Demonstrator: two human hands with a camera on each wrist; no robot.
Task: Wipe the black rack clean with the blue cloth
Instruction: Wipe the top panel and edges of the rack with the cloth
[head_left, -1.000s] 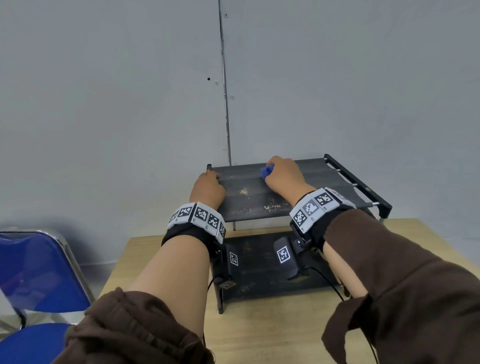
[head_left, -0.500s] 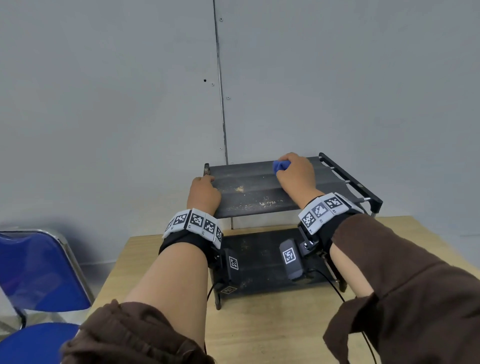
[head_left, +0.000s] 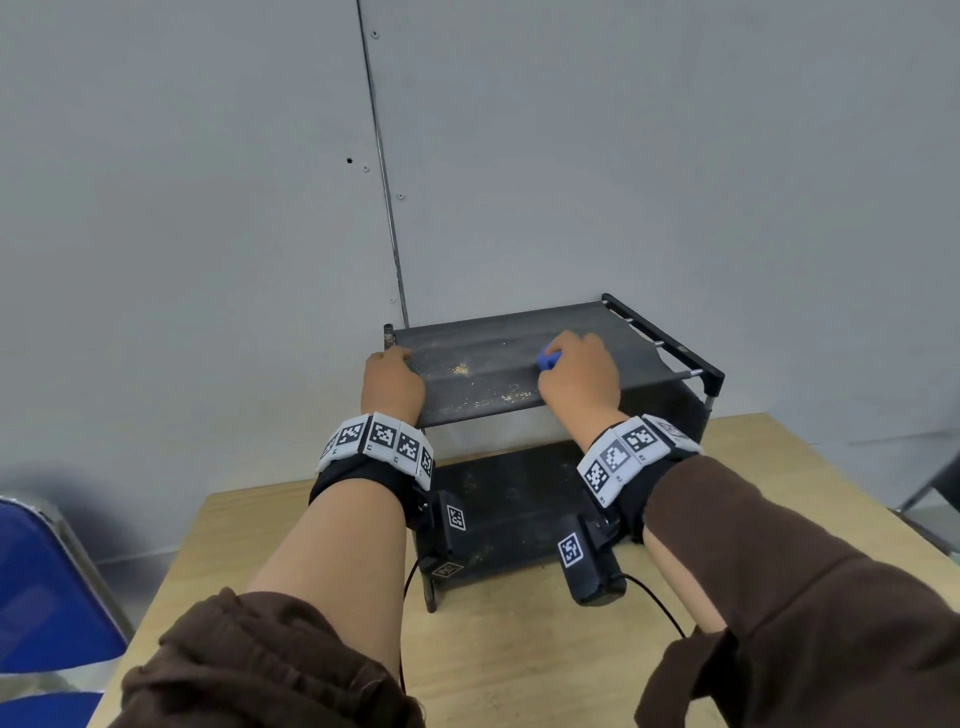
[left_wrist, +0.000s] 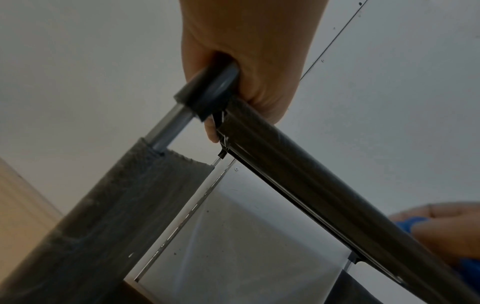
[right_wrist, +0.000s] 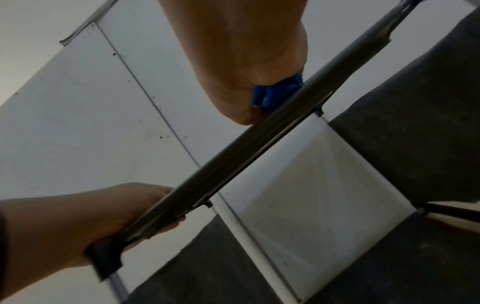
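Nearest to us, at six o'clock in the head view, brown sleeves (head_left: 810, 613) are pushed up both forearms, and the lower frame edge cuts them off. Above them sit white wrist bands (head_left: 382, 441) printed with black-and-white square codes; small characters beside the codes are too tiny for us to read. Black camera units (head_left: 584, 561) hang under each wrist, each with its own code tag, and thin cables trail onto the wooden table (head_left: 519, 665).

Past the wrists stands the black rack (head_left: 498, 379), two tiers high, on the table against the grey wall (head_left: 208, 208). Our left hand (head_left: 392, 382) grips the rack's near left corner; the left wrist view shows the fingers curled round the black corner cap. Our right hand (head_left: 579, 374) sits toward three o'clock on the top shelf, clenched round the blue cloth (head_left: 548, 359) and pressing it to the fabric. Only a small fold of the cloth shows; the hand hides the rest. Pale crumbs (head_left: 460, 369) lie on the shelf between the hands.

The lower shelf is partly hidden by wrists and cameras. At eight o'clock a blue chair (head_left: 47, 592) is cut by the frame edge.
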